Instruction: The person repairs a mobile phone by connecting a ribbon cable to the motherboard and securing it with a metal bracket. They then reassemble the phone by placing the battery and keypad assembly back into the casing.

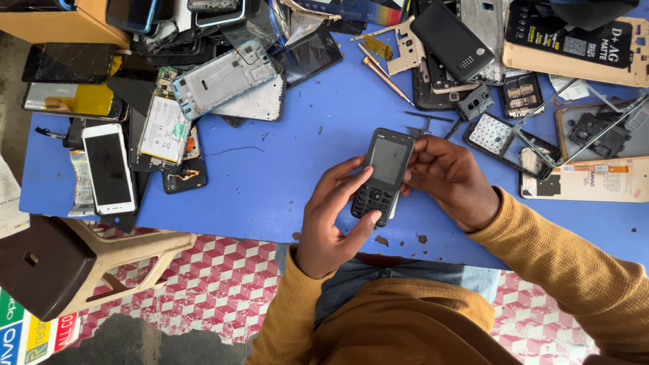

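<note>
**Both hands on a black keypad phone above a crowded blue table**

A black keypad phone is held over the near part of the blue table, a little right of the middle and tilted slightly, screen end away from the person. The left hand wraps the lower left side, fingers curled round the edge and thumb lying along the bottom of the keypad. The right hand closes on the upper right edge, fingertips pressed against the side by the dark screen. Both hands are partly curled, each gripping the phone and nothing else.

The clearest stretch of table lies to the left of the hands and in front of them, a bare blue patch broken only by a thin black wire and small crumbs of debris. The near table edge runs just under the wrists, with a few dark specks along it.

The other sides are hemmed in. On the left sit a white smartphone and an opened phone with its battery showing. Along the far edge lies a heap of phone frames, with a screwdriver pointing into it. To the right, close to the right hand, lie a loose white keypad panel and a metal phone frame. A brown plastic stool stands below the table's left corner.
</note>
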